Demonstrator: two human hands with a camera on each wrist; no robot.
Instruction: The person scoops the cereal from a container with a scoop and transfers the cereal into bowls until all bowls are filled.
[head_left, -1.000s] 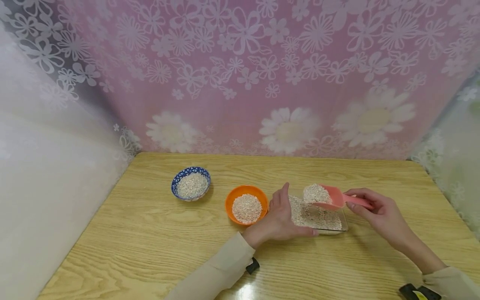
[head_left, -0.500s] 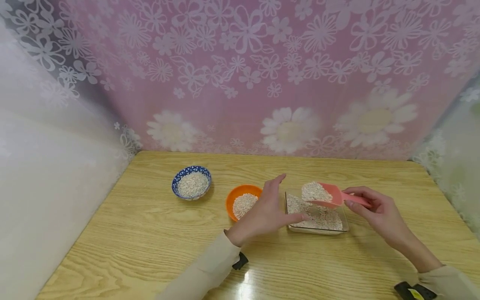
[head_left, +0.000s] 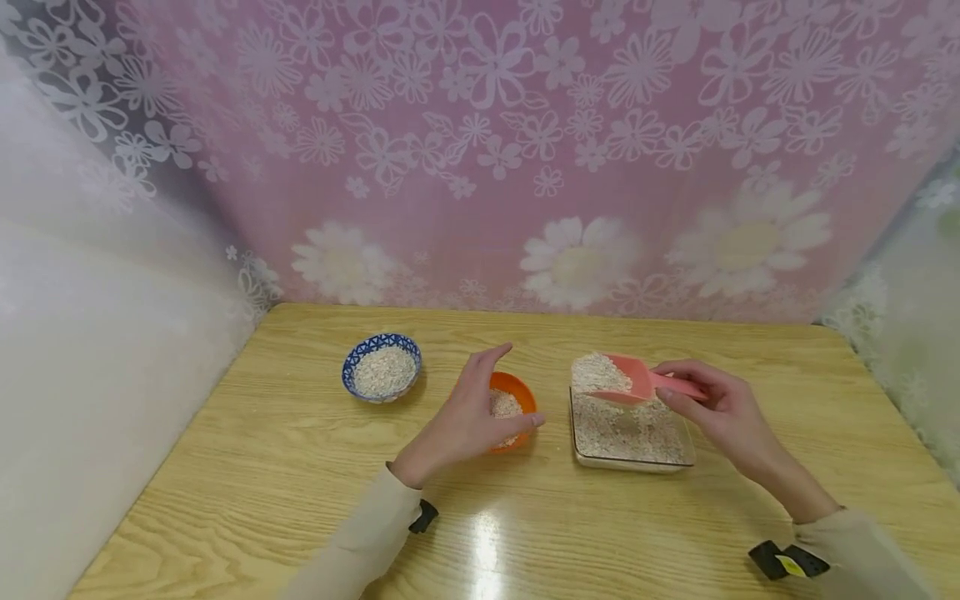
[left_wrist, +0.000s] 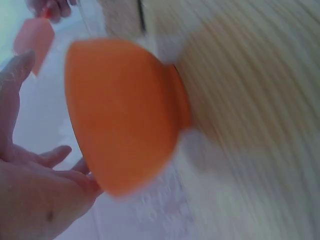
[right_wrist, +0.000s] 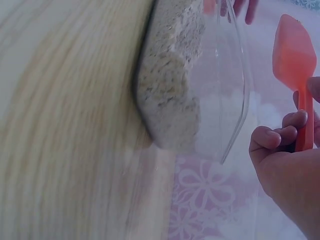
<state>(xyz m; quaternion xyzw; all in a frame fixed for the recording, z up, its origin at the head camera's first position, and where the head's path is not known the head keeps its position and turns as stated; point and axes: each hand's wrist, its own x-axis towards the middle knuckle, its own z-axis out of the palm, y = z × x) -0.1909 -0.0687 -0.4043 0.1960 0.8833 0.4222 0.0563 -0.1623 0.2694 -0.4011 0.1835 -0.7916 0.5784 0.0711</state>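
Observation:
My right hand [head_left: 723,417] grips the handle of a pink scoop [head_left: 637,379], also seen in the right wrist view as a scoop [right_wrist: 294,55]. Pale flakes like oats [head_left: 600,373] are heaped in it, and it hangs over the back of a clear rectangular container [head_left: 636,462] with more flakes inside. My left hand [head_left: 468,417] reaches over the orange bowl [head_left: 525,392] with thumb and fingers spread apart, covering its left part in the head view. In the left wrist view the fingers lie close to the rim of that bowl [left_wrist: 120,115]. Flakes show inside it.
A blue-and-white patterned bowl [head_left: 382,368] with flakes in it stands on the wooden table [head_left: 300,483], left of the orange bowl. Behind the table hangs a pink flowered curtain [head_left: 465,150]. Pale sheeting [head_left: 112,350] borders the left side.
My left hand has left the clear container and moved left to the orange bowl. The filled scoop, still in my right hand, has shifted left and slightly back.

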